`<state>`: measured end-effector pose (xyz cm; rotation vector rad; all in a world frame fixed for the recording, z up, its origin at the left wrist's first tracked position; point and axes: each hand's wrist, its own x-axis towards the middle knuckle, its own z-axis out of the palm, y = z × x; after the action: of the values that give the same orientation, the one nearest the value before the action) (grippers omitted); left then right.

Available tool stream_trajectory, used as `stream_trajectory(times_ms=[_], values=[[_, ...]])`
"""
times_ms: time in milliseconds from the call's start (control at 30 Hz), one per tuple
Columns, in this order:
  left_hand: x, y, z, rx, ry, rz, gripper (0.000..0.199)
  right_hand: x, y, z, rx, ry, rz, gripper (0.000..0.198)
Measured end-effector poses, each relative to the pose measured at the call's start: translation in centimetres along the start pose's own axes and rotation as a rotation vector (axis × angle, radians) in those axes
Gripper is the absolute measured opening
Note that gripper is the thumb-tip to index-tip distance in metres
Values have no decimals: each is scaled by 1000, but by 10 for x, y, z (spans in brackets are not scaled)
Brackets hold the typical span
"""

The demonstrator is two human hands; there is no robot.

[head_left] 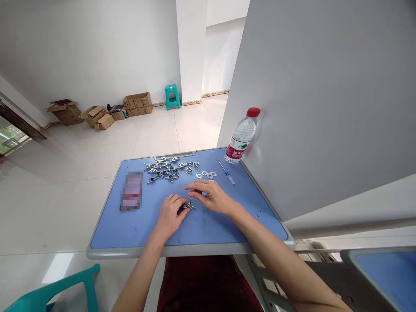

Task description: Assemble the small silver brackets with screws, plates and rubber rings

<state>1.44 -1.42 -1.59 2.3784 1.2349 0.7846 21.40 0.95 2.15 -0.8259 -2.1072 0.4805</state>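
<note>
At the front middle of the blue desk, my left hand [170, 214] is closed on a small metal fitting [190, 207], holding it low over the desktop. My right hand [209, 197] reaches in from the right, its thumb and forefinger pinched together above the same fitting. A thin upright metal piece [190, 200] shows between those fingertips and the fitting; I cannot make out what kind it is. Beyond my hands lies a pile of similar metal fittings [164, 170], some with dark round centres. Several flat oval metal plates [208, 174] with holes lie to their right.
A screwdriver [226, 172] with a blue and clear handle lies at the right. Behind it a red-capped water bottle [241, 138] stands by the grey panel [308, 108]. A blurred phone-like rectangle [131, 190] rests at the left. Cardboard boxes [138, 104] and a stool [172, 96] are along the wall.
</note>
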Motion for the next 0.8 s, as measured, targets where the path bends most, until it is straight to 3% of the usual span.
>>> stream_trajectory(times_ms=[167, 267, 500, 800], values=[[0, -1, 1, -1, -7, 0, 7, -1, -1, 2, 22, 20, 4, 24], [0, 0, 0, 3, -2, 4, 8, -1, 0, 0, 12, 98, 32, 24], [0, 2, -2, -7, -5, -7, 9, 2, 15, -20, 69, 384, 375, 31], [0, 2, -2, -26, -1, -21, 11, 4, 36, -29, 390, 472, 527, 24]])
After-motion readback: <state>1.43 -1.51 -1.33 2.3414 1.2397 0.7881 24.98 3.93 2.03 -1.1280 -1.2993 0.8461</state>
